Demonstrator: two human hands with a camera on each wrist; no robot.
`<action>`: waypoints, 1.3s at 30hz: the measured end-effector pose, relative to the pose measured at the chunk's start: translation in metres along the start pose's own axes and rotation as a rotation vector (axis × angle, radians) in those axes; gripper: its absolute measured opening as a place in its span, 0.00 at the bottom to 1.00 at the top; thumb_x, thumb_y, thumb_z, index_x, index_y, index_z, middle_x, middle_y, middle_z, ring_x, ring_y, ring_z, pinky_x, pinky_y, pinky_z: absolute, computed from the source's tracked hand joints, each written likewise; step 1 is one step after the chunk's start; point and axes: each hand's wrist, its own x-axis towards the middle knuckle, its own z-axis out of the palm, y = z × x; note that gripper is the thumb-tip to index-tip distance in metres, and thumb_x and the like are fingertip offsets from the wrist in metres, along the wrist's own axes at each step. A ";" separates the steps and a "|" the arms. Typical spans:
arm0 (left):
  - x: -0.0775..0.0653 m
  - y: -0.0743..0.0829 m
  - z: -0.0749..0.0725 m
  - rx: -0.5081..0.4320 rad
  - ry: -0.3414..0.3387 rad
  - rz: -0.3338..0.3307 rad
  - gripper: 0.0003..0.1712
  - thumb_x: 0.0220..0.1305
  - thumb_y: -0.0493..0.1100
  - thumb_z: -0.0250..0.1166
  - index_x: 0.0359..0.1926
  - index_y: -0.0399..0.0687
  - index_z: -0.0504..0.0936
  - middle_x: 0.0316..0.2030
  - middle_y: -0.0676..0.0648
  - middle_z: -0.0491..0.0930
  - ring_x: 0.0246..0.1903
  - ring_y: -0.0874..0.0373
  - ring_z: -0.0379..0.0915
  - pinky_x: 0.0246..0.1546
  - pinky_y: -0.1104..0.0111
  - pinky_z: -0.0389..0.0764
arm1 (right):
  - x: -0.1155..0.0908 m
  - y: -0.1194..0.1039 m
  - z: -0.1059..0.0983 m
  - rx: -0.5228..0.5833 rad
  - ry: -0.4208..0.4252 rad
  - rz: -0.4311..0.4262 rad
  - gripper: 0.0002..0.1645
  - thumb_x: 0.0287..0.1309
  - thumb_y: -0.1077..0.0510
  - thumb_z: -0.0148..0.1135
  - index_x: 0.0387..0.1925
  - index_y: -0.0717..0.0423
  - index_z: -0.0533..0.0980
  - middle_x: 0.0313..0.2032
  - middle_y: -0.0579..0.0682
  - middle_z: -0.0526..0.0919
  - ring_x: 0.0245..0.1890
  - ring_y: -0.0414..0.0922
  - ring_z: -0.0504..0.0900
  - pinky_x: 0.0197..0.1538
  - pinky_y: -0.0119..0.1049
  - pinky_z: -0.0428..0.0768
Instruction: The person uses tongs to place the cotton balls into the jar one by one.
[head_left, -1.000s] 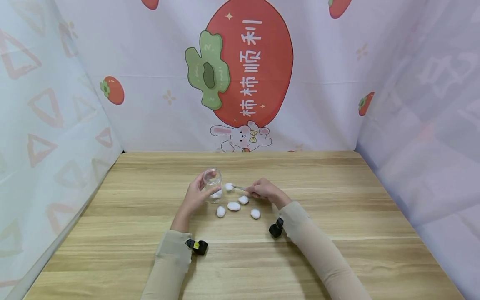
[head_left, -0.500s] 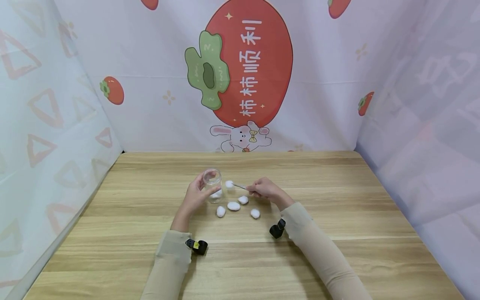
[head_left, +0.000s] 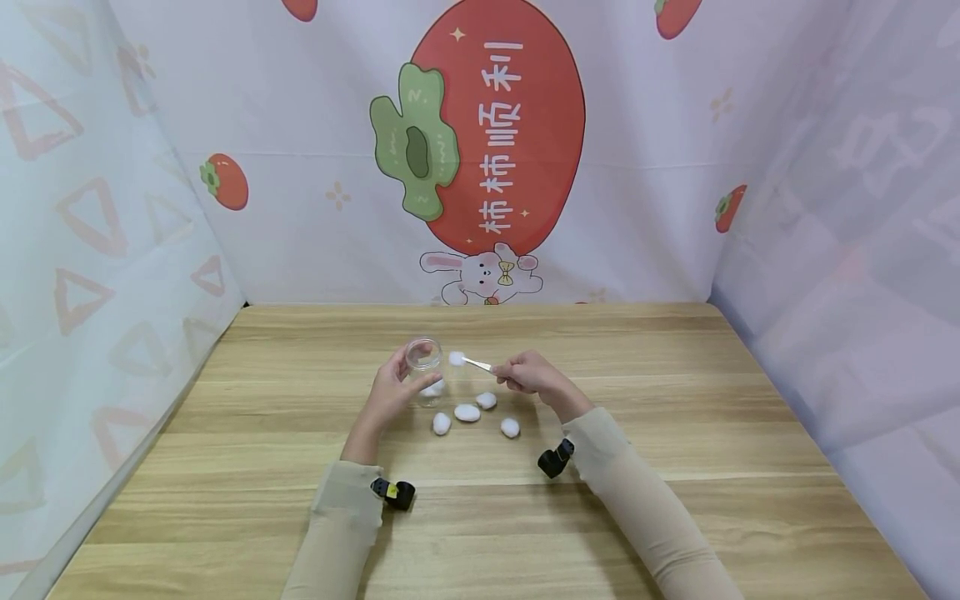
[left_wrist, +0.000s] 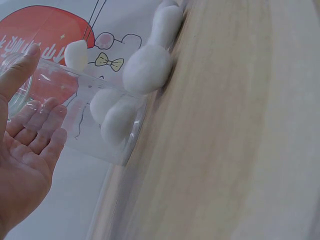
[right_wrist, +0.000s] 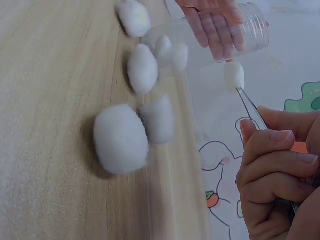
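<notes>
My left hand (head_left: 393, 387) grips a clear open jar (left_wrist: 85, 117) that stands upright on the table, fingers and thumb around its upper part. Two cotton balls (left_wrist: 117, 125) show through the wall near the jar's bottom. In my right hand (head_left: 528, 373) are metal tweezers (right_wrist: 251, 110), pinched between thumb and fingers. Their tips hold one cotton ball (right_wrist: 234, 76) in the air, just right of the jar near rim height in the head view. Loose cotton balls (head_left: 467, 412) lie on the table in front of and to the right of the jar.
The wooden table (head_left: 480, 525) runs back to a printed white cloth (head_left: 645, 167), with more cloth at both sides. A small black camera (head_left: 403, 495) sits on the left wrist, another black camera (head_left: 555, 461) on the right.
The tweezers have lifted the cotton ball off the table, upward beside the jar. My right hand rose slightly with it. The left hand and jar have stayed put.
</notes>
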 end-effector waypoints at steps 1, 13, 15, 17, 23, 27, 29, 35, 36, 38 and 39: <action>0.000 0.000 0.000 0.002 0.001 -0.001 0.35 0.58 0.37 0.68 0.65 0.39 0.67 0.65 0.35 0.70 0.71 0.42 0.60 0.77 0.51 0.54 | 0.000 -0.001 0.000 0.004 0.001 -0.002 0.17 0.64 0.53 0.56 0.28 0.65 0.77 0.11 0.41 0.66 0.13 0.34 0.56 0.18 0.24 0.53; 0.000 0.000 0.000 0.011 0.007 -0.006 0.34 0.58 0.37 0.69 0.64 0.39 0.67 0.65 0.35 0.71 0.71 0.43 0.61 0.77 0.51 0.55 | -0.006 -0.012 -0.003 0.027 -0.002 -0.038 0.19 0.63 0.53 0.57 0.32 0.69 0.76 0.09 0.40 0.64 0.12 0.34 0.54 0.16 0.24 0.50; 0.002 -0.004 0.000 0.010 0.006 -0.003 0.35 0.58 0.37 0.69 0.65 0.38 0.67 0.65 0.35 0.70 0.71 0.42 0.60 0.77 0.50 0.54 | -0.007 -0.014 -0.004 0.027 -0.001 -0.040 0.18 0.63 0.53 0.57 0.29 0.66 0.76 0.09 0.40 0.64 0.12 0.34 0.54 0.17 0.24 0.50; 0.005 -0.011 0.000 0.009 0.008 -0.001 0.35 0.58 0.37 0.69 0.65 0.39 0.67 0.65 0.35 0.70 0.71 0.43 0.60 0.77 0.50 0.54 | -0.009 -0.015 -0.004 0.028 0.002 -0.043 0.17 0.64 0.53 0.57 0.27 0.63 0.76 0.10 0.40 0.65 0.12 0.34 0.54 0.17 0.24 0.51; 0.011 -0.028 0.000 0.008 0.016 0.019 0.35 0.58 0.41 0.70 0.65 0.43 0.67 0.65 0.38 0.70 0.71 0.44 0.60 0.78 0.49 0.53 | -0.012 -0.021 -0.004 0.025 0.002 -0.074 0.16 0.64 0.53 0.57 0.24 0.59 0.76 0.11 0.40 0.65 0.14 0.35 0.56 0.19 0.24 0.52; 0.011 -0.029 0.001 0.015 0.026 0.024 0.34 0.57 0.43 0.70 0.64 0.46 0.69 0.64 0.40 0.72 0.70 0.46 0.62 0.77 0.50 0.54 | -0.017 -0.027 -0.005 0.034 0.002 -0.096 0.17 0.65 0.54 0.56 0.21 0.54 0.75 0.11 0.41 0.64 0.14 0.36 0.55 0.19 0.25 0.52; 0.010 -0.028 0.001 0.014 0.030 0.019 0.34 0.57 0.43 0.70 0.64 0.46 0.69 0.64 0.40 0.72 0.70 0.46 0.63 0.77 0.51 0.55 | -0.020 -0.030 -0.005 0.041 0.006 -0.108 0.17 0.65 0.54 0.56 0.20 0.54 0.74 0.11 0.41 0.63 0.14 0.36 0.55 0.19 0.26 0.52; 0.009 -0.025 0.002 0.016 0.032 0.006 0.35 0.57 0.41 0.70 0.65 0.45 0.68 0.64 0.40 0.72 0.70 0.46 0.63 0.77 0.52 0.56 | -0.023 -0.037 -0.005 0.042 0.003 -0.143 0.18 0.64 0.54 0.57 0.19 0.54 0.74 0.10 0.41 0.63 0.14 0.36 0.56 0.20 0.26 0.53; 0.008 -0.025 0.001 0.017 0.031 0.005 0.35 0.57 0.42 0.70 0.65 0.45 0.68 0.64 0.40 0.72 0.70 0.46 0.62 0.77 0.52 0.56 | -0.024 -0.037 -0.004 0.043 0.004 -0.145 0.18 0.64 0.54 0.57 0.19 0.55 0.74 0.10 0.41 0.63 0.14 0.36 0.55 0.20 0.26 0.53; 0.009 -0.025 0.001 0.013 0.033 -0.002 0.35 0.57 0.42 0.70 0.65 0.47 0.68 0.64 0.41 0.72 0.70 0.47 0.63 0.77 0.53 0.56 | -0.024 -0.039 -0.003 0.041 0.008 -0.148 0.18 0.64 0.54 0.57 0.19 0.55 0.74 0.10 0.41 0.63 0.13 0.36 0.55 0.19 0.26 0.53; 0.009 -0.025 0.001 0.013 0.033 -0.001 0.36 0.57 0.42 0.70 0.65 0.47 0.67 0.64 0.40 0.72 0.70 0.46 0.63 0.77 0.52 0.56 | -0.024 -0.039 -0.002 0.037 0.012 -0.149 0.18 0.64 0.54 0.58 0.19 0.55 0.74 0.10 0.41 0.63 0.14 0.36 0.56 0.19 0.26 0.53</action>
